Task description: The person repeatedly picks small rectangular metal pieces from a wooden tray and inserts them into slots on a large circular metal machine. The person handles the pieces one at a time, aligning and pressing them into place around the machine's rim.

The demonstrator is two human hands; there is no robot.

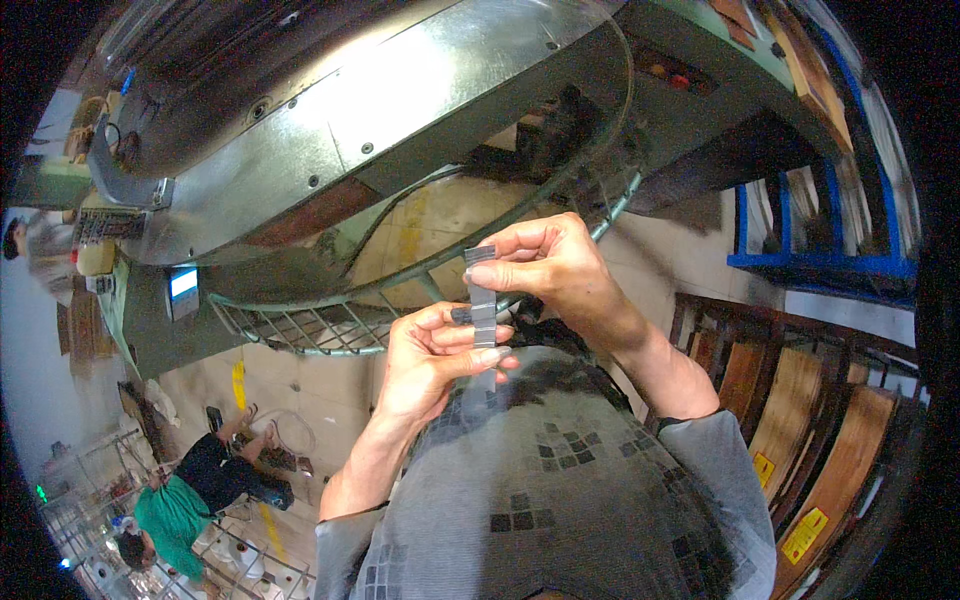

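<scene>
In front of my chest I hold a short grey strip with thin light lines across it; it looks like fabric or tape, but I cannot tell which. My right hand pinches the upper end between thumb and fingers. Lower down, my left hand grips the strip, its thumb in front and its fingers behind. A small dark piece shows at the left fingers, beside the strip; whether it belongs to the strip is unclear. The strip's lowest end hangs just below the left thumb.
Ahead curves a large metal machine with a green tubular rail below it. A small lit screen is at left. Wooden boards and a blue rack stand at right. Another person bends over at lower left.
</scene>
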